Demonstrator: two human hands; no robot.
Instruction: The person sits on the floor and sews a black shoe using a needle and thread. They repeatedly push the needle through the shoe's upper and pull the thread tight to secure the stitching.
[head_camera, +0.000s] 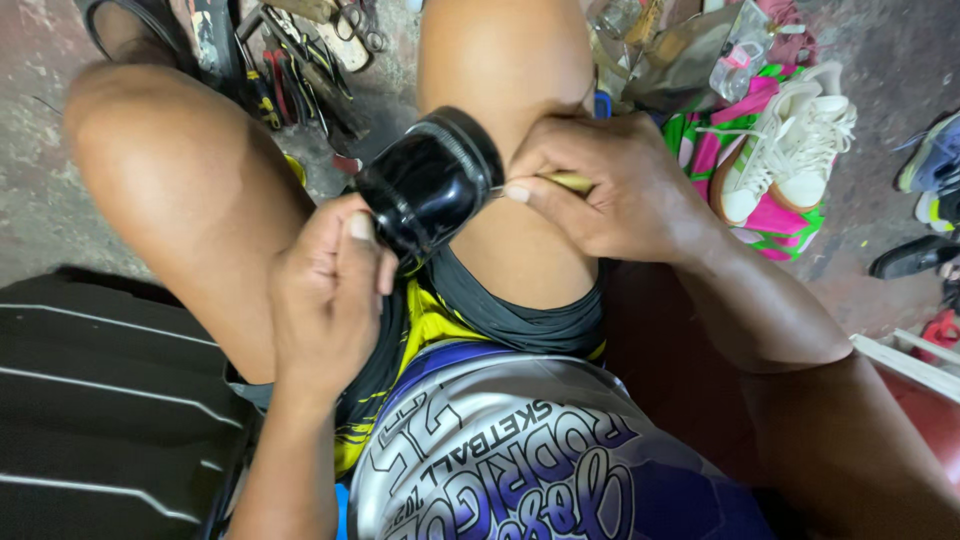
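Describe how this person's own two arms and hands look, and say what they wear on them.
Both arms are bare: no sleeves show on either forearm. The left hand and the right hand wear no gloves, and no rings, watch or bands are visible. The fingernails are short and unpainted.

Tools (290, 70) left, sneakers (790, 150) right; bare floor (40, 200) far left.

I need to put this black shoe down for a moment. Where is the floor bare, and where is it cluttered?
Bare concrete floor lies left of the left knee; another bare patch lies above the white sneaker. It is crowded between the knees, where hand tools lie, and around the sneaker on its pink-green bag, with more shoes at the right edge.
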